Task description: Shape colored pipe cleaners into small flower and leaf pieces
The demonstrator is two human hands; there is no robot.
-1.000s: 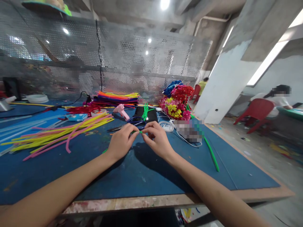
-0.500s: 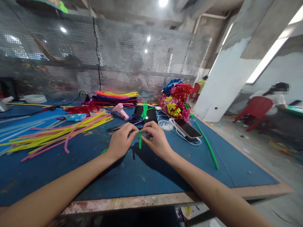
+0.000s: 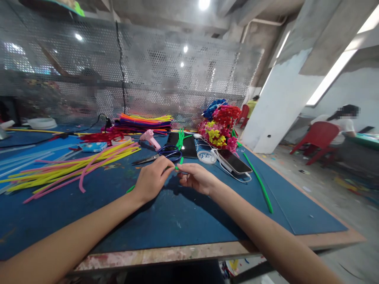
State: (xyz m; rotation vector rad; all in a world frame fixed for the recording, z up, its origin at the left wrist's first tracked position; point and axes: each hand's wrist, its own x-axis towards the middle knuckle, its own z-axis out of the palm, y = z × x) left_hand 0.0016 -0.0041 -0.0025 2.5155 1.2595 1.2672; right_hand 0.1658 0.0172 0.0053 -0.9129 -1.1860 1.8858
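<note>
Between my two hands, over the middle of the table, is a green pipe cleaner [image 3: 181, 160]. Thumb and fingertips of my left hand [image 3: 154, 177] pinch it from the left. My right hand [image 3: 197, 178] pinches it from the other side, the two sets of fingertips almost meeting. One short end points up and away; the rest is mostly covered by fingers. A bit of green [image 3: 130, 189] shows beside my left wrist. Just beyond my hands lie scissors [image 3: 168, 152] with dark blue handles. Behind them, a bundle of bent green pipe cleaners [image 3: 180, 139] rests on a black tablet-like slab [image 3: 191, 149].
Yellow and pink pipe cleaners [image 3: 74, 167] spread on the left. A pink glue gun [image 3: 150, 139], a dish of small beads [image 3: 206, 157], a cabled phone [image 3: 233, 161] and pipe-cleaner flowers [image 3: 220, 126] stand farther back. One green stem [image 3: 260, 183] lies right. A person sits on a red chair [image 3: 318, 140].
The pipe cleaner's short end hung down toward me before; now it points up and away. My right hand has turned and its fingers have curled in.
</note>
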